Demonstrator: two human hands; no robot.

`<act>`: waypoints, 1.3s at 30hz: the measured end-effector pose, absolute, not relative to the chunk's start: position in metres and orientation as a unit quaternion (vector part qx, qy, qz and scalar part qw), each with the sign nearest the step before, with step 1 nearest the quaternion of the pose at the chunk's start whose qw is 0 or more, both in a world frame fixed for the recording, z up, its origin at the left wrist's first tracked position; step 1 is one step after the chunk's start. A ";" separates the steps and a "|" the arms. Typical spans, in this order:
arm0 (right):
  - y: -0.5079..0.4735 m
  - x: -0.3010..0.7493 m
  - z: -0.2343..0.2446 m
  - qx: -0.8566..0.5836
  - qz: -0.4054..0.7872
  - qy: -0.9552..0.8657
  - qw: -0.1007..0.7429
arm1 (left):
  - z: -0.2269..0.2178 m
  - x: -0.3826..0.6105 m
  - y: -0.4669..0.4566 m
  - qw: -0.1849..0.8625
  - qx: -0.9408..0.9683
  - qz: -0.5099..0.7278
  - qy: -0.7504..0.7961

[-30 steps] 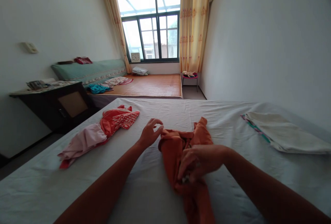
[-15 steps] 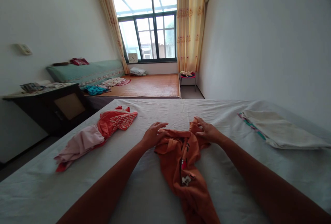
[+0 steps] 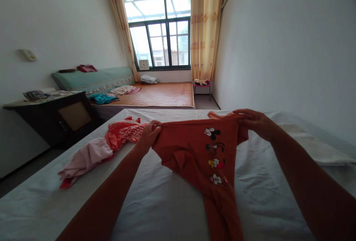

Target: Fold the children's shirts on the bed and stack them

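Note:
An orange shirt (image 3: 191, 137) with a column of cartoon-character prints is stretched between my two hands above the bed. My left hand (image 3: 151, 132) pinches its upper left corner. At the upper right, my right hand (image 3: 254, 122) grips the edge, and a short flap of cloth hangs below the fingers. The upper edge is pulled nearly straight, while the left side sags in folds. Its lower part narrows and runs down toward me, out of the bottom of the view. Left of my left hand lies a crumpled heap of red and pink clothing (image 3: 111, 137).
A white sheet (image 3: 155, 211) covers the near bed. Folded pale cloth (image 3: 314, 144) lies at right, partly behind my right arm. Beyond are another bed with a woven mat (image 3: 167, 94), a dark cabinet (image 3: 50, 118) at left and a small pink stool (image 3: 202, 84).
Both hands have moved apart and the right one has risen. The orange shirt, bunched on the sheet before, is now lifted and spread, showing more of its prints.

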State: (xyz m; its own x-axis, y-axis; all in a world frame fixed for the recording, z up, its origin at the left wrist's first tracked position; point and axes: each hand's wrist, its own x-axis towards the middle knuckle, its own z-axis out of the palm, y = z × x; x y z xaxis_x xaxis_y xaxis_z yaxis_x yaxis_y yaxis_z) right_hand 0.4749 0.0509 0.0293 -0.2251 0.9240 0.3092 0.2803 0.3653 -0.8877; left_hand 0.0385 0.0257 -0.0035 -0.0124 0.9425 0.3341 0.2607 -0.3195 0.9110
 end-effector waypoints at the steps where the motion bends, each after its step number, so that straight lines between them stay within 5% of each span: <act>1: 0.061 0.471 0.031 -0.436 0.337 -0.693 0.464 | 0.000 0.040 0.031 0.340 0.606 0.538 0.476; 5: 0.108 0.448 0.044 -0.513 0.122 -0.660 0.535 | 0.004 0.046 0.064 0.316 0.532 0.625 0.476; 8: 0.123 0.434 0.052 -0.552 0.025 -0.670 0.496 | 0.004 0.037 0.084 0.193 0.513 0.620 0.562; 11: 0.113 0.433 0.043 -0.529 0.059 -0.756 0.381 | -0.004 0.033 0.077 0.102 0.632 0.519 0.567; 17: 0.090 0.455 -0.013 -0.633 0.128 -0.743 0.176 | -0.041 0.100 0.011 0.137 0.853 0.283 0.417; 24: 0.081 0.452 -0.049 -0.644 0.137 -0.726 0.196 | -0.035 0.092 0.003 0.100 0.817 0.313 0.473; 29: 0.065 0.439 -0.050 -0.649 0.332 -0.665 0.166 | -0.022 0.025 0.021 0.104 0.690 0.428 0.574; 32: 0.054 0.435 -0.044 -0.601 0.392 -0.686 0.117 | -0.029 0.012 0.024 0.191 0.661 0.430 0.585; 39: 0.043 0.425 -0.058 -0.482 0.272 -0.812 0.188 | -0.036 0.012 0.025 0.232 0.634 0.433 0.597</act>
State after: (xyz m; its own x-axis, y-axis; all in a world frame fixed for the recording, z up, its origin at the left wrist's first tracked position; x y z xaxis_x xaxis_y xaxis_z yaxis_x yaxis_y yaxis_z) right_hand 0.4246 0.0430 -0.0581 -0.4654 0.8841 0.0424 0.6800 0.3878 -0.6222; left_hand 0.0120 0.0252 -0.0358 -0.0873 0.9583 0.2720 0.5561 -0.1797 0.8115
